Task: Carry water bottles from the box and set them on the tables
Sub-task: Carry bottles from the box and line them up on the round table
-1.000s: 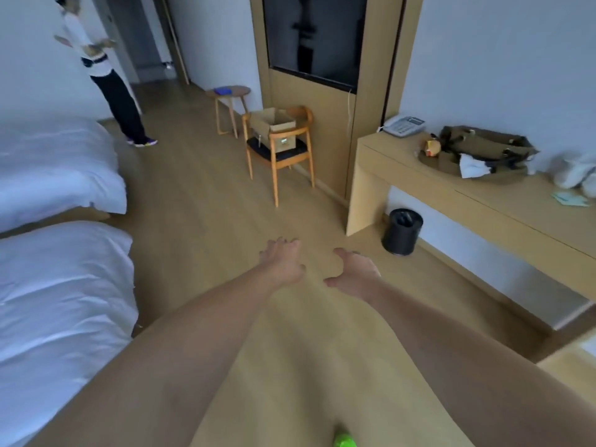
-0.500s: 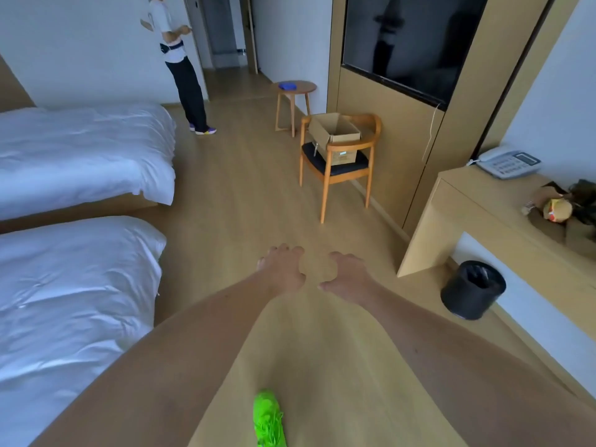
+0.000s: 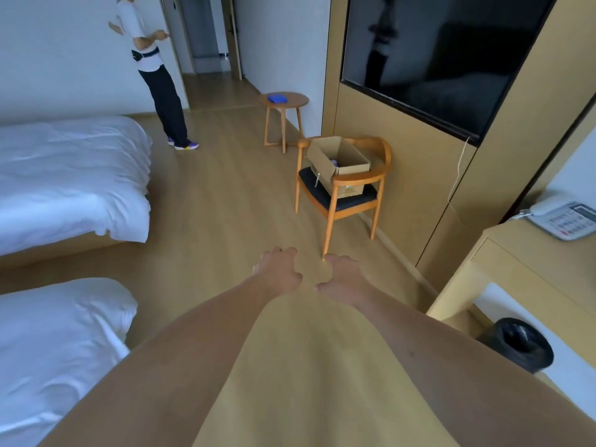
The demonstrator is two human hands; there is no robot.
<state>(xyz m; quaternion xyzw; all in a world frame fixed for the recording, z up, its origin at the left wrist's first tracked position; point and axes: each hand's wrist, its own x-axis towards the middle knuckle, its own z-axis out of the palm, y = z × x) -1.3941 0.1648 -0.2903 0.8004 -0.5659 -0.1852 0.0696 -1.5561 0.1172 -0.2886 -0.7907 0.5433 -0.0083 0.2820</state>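
Both hands empty: left hand (image 3: 280, 273) and right hand (image 3: 342, 277) loosely curled, holding nothing. Box (image 3: 338, 160) sits open on chair (image 3: 342, 188) seat, well ahead. Approach squarely; reach in from above.

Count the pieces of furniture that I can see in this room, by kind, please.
Beds: 2, the far one and the near one
Chairs: 1, with the cardboard box on its seat
Round side tables: 1
Desks: 1
Total: 5
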